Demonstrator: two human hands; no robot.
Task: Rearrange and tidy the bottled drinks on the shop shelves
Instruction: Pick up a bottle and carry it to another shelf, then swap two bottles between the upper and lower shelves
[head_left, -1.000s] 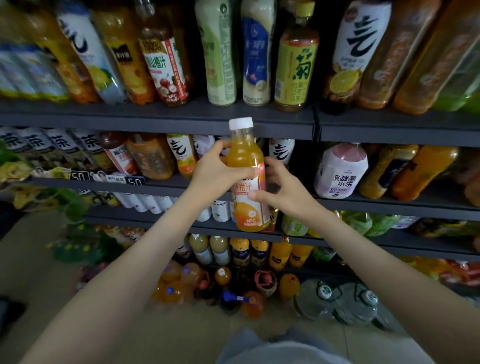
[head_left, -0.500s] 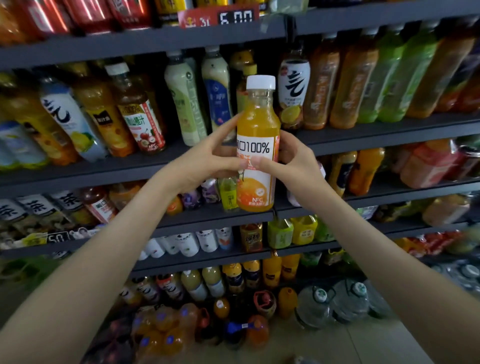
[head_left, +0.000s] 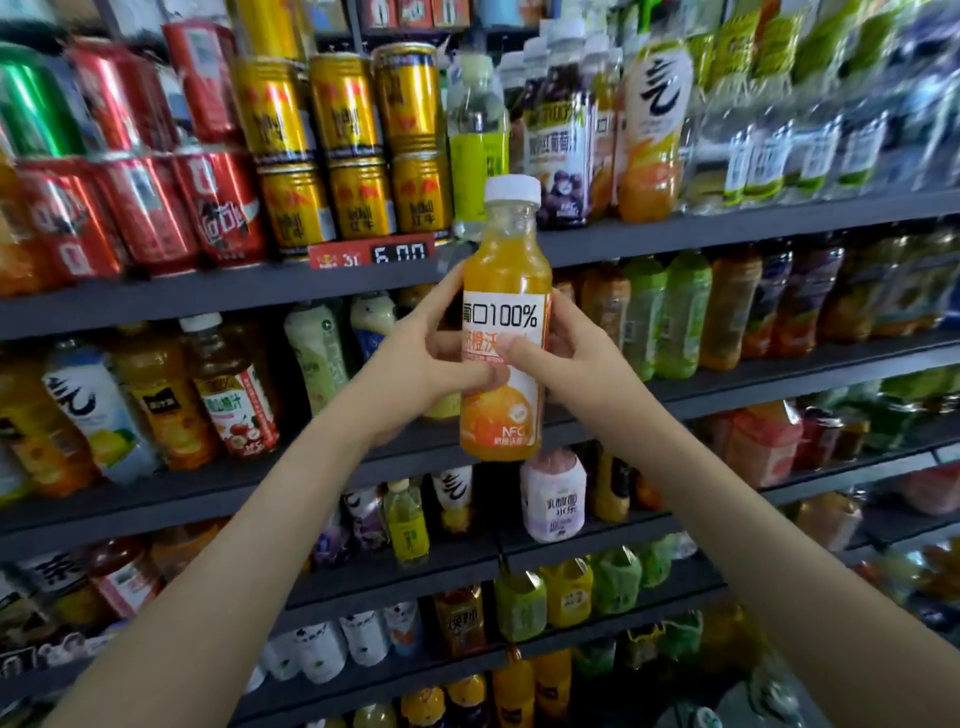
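The orange juice bottle (head_left: 506, 312) is in the air, in front of the shelves and resting on none of them. It stands upright: long axis vertical, white cap (head_left: 512, 188) on top, label turned back toward the person.

Both hands hold it around the middle. The left hand (head_left: 426, 369) wraps in from its side and the right hand (head_left: 576, 364) from the other, with both thumbs lying across the front of the label. The bottle sits dead centre between the two arms, straight ahead, so neither hand is nearer than the other.

What matters for the coming move is height. The cap pokes just above the lip of the dark shelf (head_left: 727, 228) that carries the gold cans (head_left: 353, 150) and the red price tag (head_left: 374, 254), while the base hangs well below it. Right behind the cap on that shelf is a narrow space between a pale yellow-green bottle (head_left: 478, 150) and a grape juice bottle (head_left: 558, 156) — I can't tell whether it is wide enough.

If the bottle is meant for that row, it seems to need lifting clear of the lip and then pushing straight forward, kept vertical. Either hand looks placed to do that alone — the neighbours stand close, so a tilt could knock one over.
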